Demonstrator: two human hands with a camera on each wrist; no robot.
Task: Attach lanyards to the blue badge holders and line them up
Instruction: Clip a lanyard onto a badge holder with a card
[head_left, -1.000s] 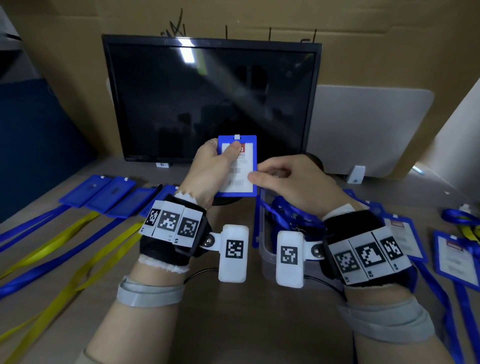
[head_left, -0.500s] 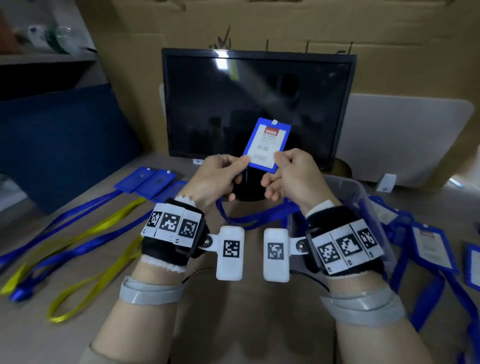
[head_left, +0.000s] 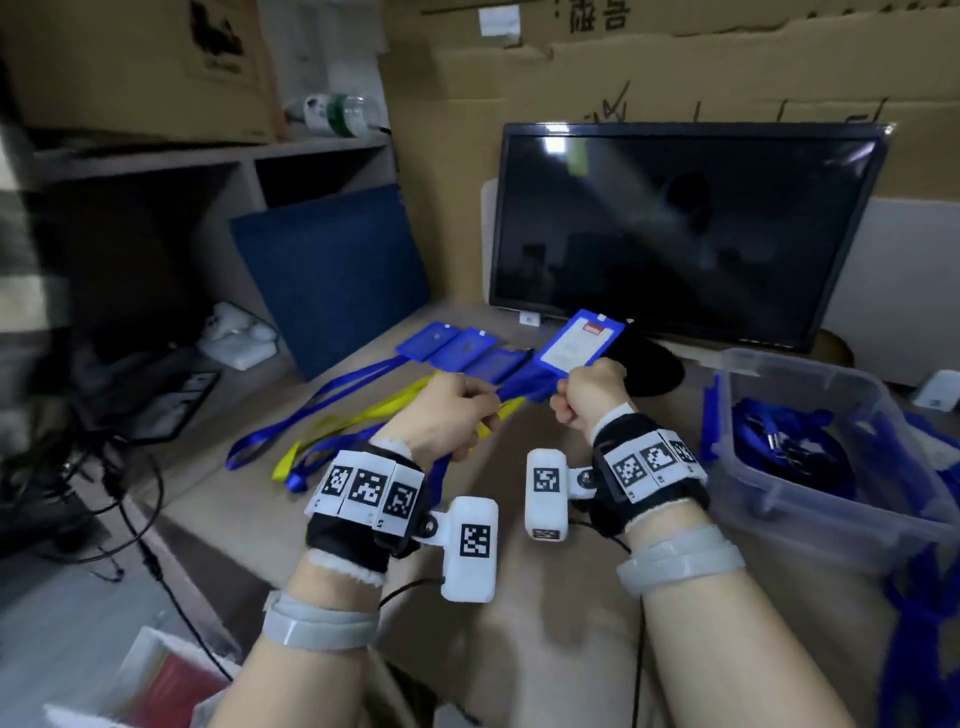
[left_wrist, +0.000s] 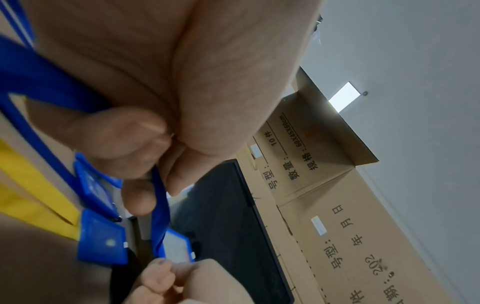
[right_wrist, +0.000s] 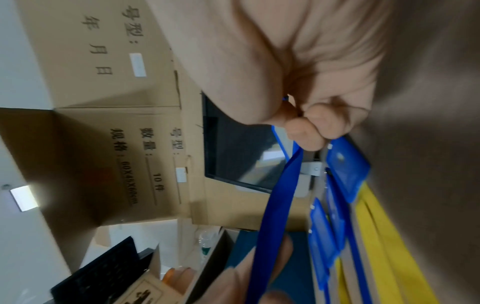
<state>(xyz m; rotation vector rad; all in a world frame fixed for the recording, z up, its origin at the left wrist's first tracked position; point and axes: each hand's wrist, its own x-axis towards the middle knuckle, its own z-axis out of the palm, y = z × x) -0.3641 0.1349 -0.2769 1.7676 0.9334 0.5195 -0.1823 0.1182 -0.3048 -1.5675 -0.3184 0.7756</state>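
A blue badge holder (head_left: 576, 343) with a white card hangs tilted just above the table, in front of the monitor. My right hand (head_left: 582, 392) grips its near edge, and the blue lanyard (right_wrist: 275, 205) comes out from between these fingers. That lanyard (head_left: 522, 388) runs left to my left hand (head_left: 467, 410), whose curled fingers hold the strap (left_wrist: 158, 205). Left of the held holder, a row of blue badge holders (head_left: 467, 345) lies face down on the table. Their blue and yellow lanyards (head_left: 343, 415) trail toward the table's front left.
A dark monitor (head_left: 685, 228) stands behind the hands. A clear plastic bin (head_left: 779, 499) with blue lanyards sits at the right. A blue board (head_left: 332, 270) leans at the back left. The table's left edge drops to cables (head_left: 130, 499) and clutter.
Both hands have come down and moved left with the badge holder, from in front of the screen to beside the row. My left hand now holds the strap instead of the holder.
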